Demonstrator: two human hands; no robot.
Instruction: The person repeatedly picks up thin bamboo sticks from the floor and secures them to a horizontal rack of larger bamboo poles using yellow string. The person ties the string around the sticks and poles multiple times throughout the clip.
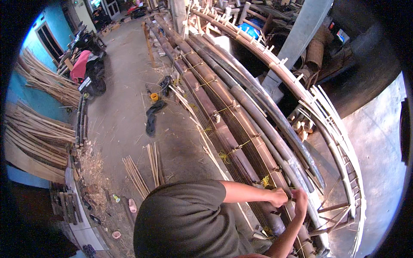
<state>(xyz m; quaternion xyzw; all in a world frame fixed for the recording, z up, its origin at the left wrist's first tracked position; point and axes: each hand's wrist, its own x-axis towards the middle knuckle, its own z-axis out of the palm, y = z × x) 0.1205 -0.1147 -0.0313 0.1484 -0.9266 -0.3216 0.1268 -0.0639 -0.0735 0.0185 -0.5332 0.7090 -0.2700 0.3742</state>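
My left hand [278, 197] and my right hand [300, 201] meet over a long brown bamboo pole [260, 148] at the lower right. Both are closed, fingertips nearly touching; what they pinch is too small to make out. Just left of them a bunch of yellow twine [266, 181] lies on the poles. A second brown bamboo pole [241, 163] runs alongside, with dark netting [223, 112] stretched between the two. Short wooden pegs [216, 116] stick up from the poles, and yellow cords cross from one to the other. My dark sleeve [185, 206] covers the lower middle.
More bamboo poles [279, 116] lie to the right, beside a curved pegged bamboo frame [275, 64]. Split bamboo strips [38, 142] lean at the left wall, near a parked motorbike [92, 71]. On the floor are an orange ring-shaped item [154, 97], black cloth [151, 118] and shavings [101, 172].
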